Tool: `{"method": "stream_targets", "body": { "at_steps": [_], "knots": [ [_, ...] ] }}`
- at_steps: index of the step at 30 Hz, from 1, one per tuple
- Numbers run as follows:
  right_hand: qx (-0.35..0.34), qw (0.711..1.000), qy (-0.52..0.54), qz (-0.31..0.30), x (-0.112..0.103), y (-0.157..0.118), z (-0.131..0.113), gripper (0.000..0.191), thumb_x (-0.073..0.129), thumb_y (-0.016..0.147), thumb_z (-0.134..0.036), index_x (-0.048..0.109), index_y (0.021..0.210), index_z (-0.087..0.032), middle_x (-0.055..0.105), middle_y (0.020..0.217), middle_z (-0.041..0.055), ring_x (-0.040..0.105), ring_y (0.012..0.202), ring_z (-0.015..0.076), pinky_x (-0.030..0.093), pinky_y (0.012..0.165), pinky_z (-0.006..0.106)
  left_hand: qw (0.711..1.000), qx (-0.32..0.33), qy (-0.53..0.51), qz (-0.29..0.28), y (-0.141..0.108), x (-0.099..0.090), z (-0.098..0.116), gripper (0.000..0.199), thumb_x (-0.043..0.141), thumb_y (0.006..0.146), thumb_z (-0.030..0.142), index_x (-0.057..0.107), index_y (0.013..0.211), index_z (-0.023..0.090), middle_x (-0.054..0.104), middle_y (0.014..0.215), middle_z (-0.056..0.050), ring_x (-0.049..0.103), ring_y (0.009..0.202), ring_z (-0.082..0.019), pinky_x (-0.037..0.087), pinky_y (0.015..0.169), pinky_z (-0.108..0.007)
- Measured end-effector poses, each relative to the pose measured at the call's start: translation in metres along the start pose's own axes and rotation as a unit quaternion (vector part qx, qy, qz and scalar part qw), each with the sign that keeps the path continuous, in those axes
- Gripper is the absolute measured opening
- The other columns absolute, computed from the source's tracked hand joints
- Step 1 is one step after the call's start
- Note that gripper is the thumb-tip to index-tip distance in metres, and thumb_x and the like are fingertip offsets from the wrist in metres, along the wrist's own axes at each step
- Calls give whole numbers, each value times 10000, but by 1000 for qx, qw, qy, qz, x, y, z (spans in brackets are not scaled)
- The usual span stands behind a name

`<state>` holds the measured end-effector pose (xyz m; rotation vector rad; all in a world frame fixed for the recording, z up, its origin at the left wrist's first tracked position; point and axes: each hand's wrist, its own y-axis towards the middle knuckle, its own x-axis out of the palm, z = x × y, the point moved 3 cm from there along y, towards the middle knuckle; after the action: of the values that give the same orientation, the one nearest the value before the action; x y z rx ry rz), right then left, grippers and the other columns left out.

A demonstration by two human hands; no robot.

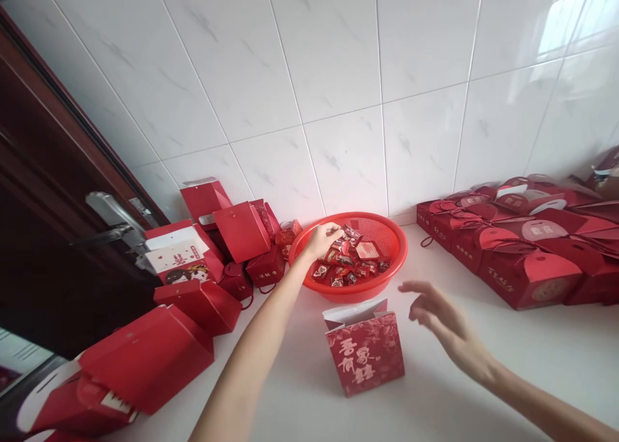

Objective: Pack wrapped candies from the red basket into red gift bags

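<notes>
My left hand [325, 240] reaches over the left rim of a red plastic basket [397, 251]. Its fingers are pinched together above the wrapped candies [343, 258] inside; whatever they hold is too small to make out. In front of the basket stands a red gift box [366, 353] with white characters, upright with its top open. To the right of that box hovers my right hand [438, 316], fingers apart and nothing in them, not touching the box. A pale pink packet [367, 251] lies among the candies.
Red boxes [244, 230] crowd the left side, some with lids raised, beside a dark door with a metal handle [109, 226]. Rows of closed red boxes [525, 277] with cord handles fill the right. A tiled wall [343, 151] rises behind the white tabletop [425, 397].
</notes>
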<state>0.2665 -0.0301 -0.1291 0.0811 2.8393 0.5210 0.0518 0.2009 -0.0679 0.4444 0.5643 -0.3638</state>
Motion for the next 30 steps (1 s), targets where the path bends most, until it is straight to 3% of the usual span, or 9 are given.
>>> {"method": "stream_targets", "body": {
  "at_steps": [3,5,7,9,11,13,16,24,30],
  "knots": [
    [-18,999,-6,36,-9,50,-23,247,549,901,-419,654,968,-206,671,806,52,643,725,209,535,699,355,999,14,-41,3,-6,1,4,341,662,851,496,650,877,157,721,970,-60,656,937,-205,510,870,-311],
    [-13,999,-21,28,-5,91,-33,200,633,833,-346,666,968,-202,707,966,79,665,868,227,539,792,362,998,15,-63,2,-9,3,5,367,678,844,520,658,881,155,729,962,-60,665,937,-211,518,863,-317],
    [43,999,-14,21,7,130,-34,317,723,764,-281,658,1067,-212,698,1106,89,656,974,230,532,860,358,997,14,-77,3,-11,4,7,380,685,844,530,669,885,153,739,946,-62,676,928,-217,527,847,-321],
    [63,998,-4,-4,24,160,-31,417,773,695,-234,652,1092,-206,697,1068,87,662,949,228,545,808,344,996,15,-84,10,-13,5,7,370,682,853,520,677,886,152,746,942,-66,685,926,-220,531,845,-322],
    [66,996,20,-55,43,177,-26,319,782,657,-221,673,955,-193,699,890,47,672,843,207,552,717,310,996,19,-82,21,-15,5,7,341,673,865,496,680,876,155,748,946,-69,690,925,-220,532,850,-320],
    [63,990,50,-112,56,183,-20,177,764,665,-277,644,751,-179,638,686,3,644,674,178,537,608,292,996,22,-75,30,-16,5,6,308,665,872,469,677,857,162,748,927,-67,694,907,-220,540,838,-321],
    [45,986,87,-131,61,183,-15,228,732,684,-346,584,639,-179,576,598,-26,578,578,134,502,566,268,996,31,-63,47,-17,4,3,257,618,902,425,678,867,177,750,941,-63,692,919,-221,544,854,-329],
    [69,988,127,-54,48,188,-10,277,620,809,-449,630,732,-183,642,691,20,567,596,125,467,550,249,996,30,-44,68,-11,2,-6,201,608,905,351,719,907,183,766,960,-70,697,935,-238,546,892,-364],
    [108,980,152,-66,46,190,-5,195,676,776,-374,696,785,-180,669,719,40,606,643,154,494,545,266,996,13,-46,69,-11,1,-9,155,603,914,282,719,933,181,771,1005,-83,707,974,-234,550,920,-355]
  ]
}}
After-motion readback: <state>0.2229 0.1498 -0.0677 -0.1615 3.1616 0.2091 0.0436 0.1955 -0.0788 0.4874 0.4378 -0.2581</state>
